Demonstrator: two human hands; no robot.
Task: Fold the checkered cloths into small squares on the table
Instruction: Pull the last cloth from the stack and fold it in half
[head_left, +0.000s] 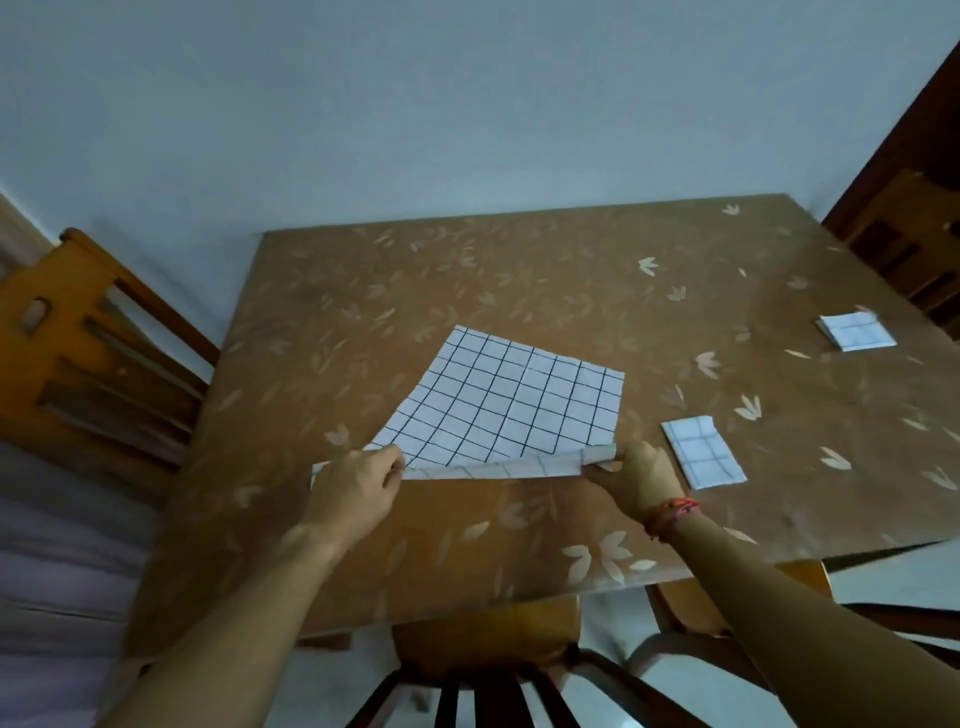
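Observation:
A white cloth with a dark grid (509, 400) lies spread out in the middle of the brown leaf-patterned table (571, 270). Its near edge is lifted and turned over, showing the paler underside. My left hand (358, 488) pinches the near left corner of that edge. My right hand (641, 475) pinches the near right corner; a red thread band is on its wrist. Two folded checkered cloths rest on the table: a small rectangle (704, 452) just right of my right hand, and a small square (857, 331) near the far right edge.
A wooden chair (88, 353) stands at the table's left side, another chair (914, 249) at the far right. A chair back (483, 670) sits below the near table edge between my forearms. A pale wall is behind the table.

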